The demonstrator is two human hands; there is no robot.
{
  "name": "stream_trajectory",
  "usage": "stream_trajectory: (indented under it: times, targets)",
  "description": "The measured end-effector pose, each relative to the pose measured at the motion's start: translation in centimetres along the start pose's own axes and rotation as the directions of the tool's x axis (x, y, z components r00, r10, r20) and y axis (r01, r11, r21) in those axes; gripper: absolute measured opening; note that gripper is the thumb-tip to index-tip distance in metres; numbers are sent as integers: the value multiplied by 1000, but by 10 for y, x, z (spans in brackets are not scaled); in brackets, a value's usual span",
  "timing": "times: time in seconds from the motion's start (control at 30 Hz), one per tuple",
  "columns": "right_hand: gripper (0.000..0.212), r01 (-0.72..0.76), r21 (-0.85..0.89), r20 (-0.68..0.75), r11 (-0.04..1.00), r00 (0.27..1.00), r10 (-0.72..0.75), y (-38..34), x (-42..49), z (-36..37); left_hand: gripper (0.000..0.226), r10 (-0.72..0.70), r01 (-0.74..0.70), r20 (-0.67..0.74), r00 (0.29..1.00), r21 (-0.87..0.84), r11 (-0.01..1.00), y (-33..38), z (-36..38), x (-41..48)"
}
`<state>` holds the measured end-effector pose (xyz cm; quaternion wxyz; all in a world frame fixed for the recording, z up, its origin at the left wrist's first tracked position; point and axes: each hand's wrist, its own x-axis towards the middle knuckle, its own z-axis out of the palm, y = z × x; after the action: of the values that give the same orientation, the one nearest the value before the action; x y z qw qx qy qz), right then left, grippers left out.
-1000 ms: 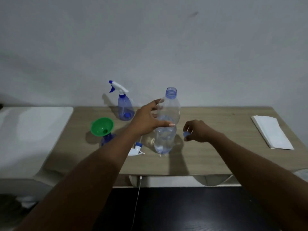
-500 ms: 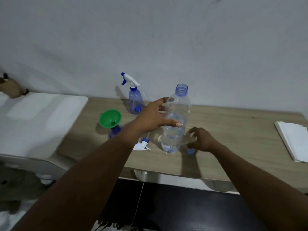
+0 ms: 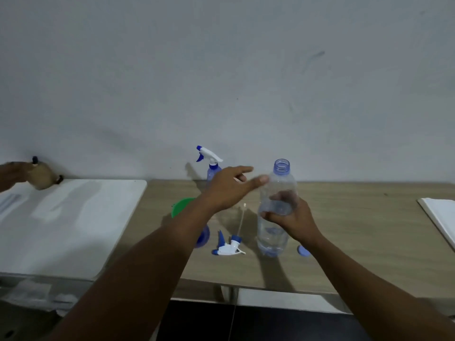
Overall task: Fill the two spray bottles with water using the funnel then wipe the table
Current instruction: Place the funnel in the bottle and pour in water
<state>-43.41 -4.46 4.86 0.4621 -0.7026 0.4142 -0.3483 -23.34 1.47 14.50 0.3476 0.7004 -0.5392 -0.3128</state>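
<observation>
I see grip swapped vs 0.5 s ago: R hand (image 3: 293, 217) now wraps water bottle (image 3: 272, 233) mid-body; L hand (image 3: 226, 190) let go, fingers straight; bottle upright on table (image 3: 357, 242), uncapped, clear, low water

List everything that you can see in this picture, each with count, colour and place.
water bottle: 1, clear, uncapped, standing on table
bottle cap: 1, blue, on table right of water bottle
spray bottle: 1, blue with white head, back of table
second spray bottle: 1, blue, mostly hidden behind left arm
funnel: 1, green, above second spray bottle
spray head: 1, white and blue, lying on table
folded sheet: 1, white, right end of table
table: 1, light wood
left hand: open, above table
right hand: grips water bottle
</observation>
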Motion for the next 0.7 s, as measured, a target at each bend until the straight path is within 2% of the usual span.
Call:
stream_trajectory:
  times: [0.1, 0.17, 0.2, 0.3, 0.43, 0.5, 0.6, 0.67, 0.7]
  targets:
    - [45, 17, -38, -69, 999, 997, -20, -5, 7, 2, 54, 18, -37, -325, 946, -52, 998, -22, -43, -2]
    - [47, 44, -72, -58, 996, 997, -48, -19, 12, -2, 46, 29, -27, -432, 901, 10, 1000, -46, -75, -3]
    - [51, 61, -77, -33, 995, 997, -64, -28, 14, -3, 49, 25, -8, -448, 894, 38, 999, -60, -90, -5]
    - [68, 138, -139, 101, 981, 987, -125, -53, 24, -3, 71, -58, 81, -417, 907, 40, 996, -99, -118, -18]
    - [71, 179, -305, 226, 935, 968, -111, -73, 30, 12, 101, -134, 173, -359, 924, 79, 982, -157, -121, -46]
    - [69, 192, -402, 274, 895, 958, -83, -78, 31, 23, 105, -172, 226, -326, 930, 137, 964, -185, -113, -58]
    - [69, 197, -520, 356, 831, 935, 1, -83, 31, 42, 119, -228, 270, -200, 953, 212, 939, -206, -86, -78]
    - [69, 205, -577, 388, 791, 921, 44, -84, 32, 53, 119, -199, 223, -112, 974, 267, 938, -207, -68, -85]
    - [68, 207, -597, 399, 775, 915, 63, -84, 32, 57, 111, -173, 185, -68, 983, 281, 942, -208, -60, -85]
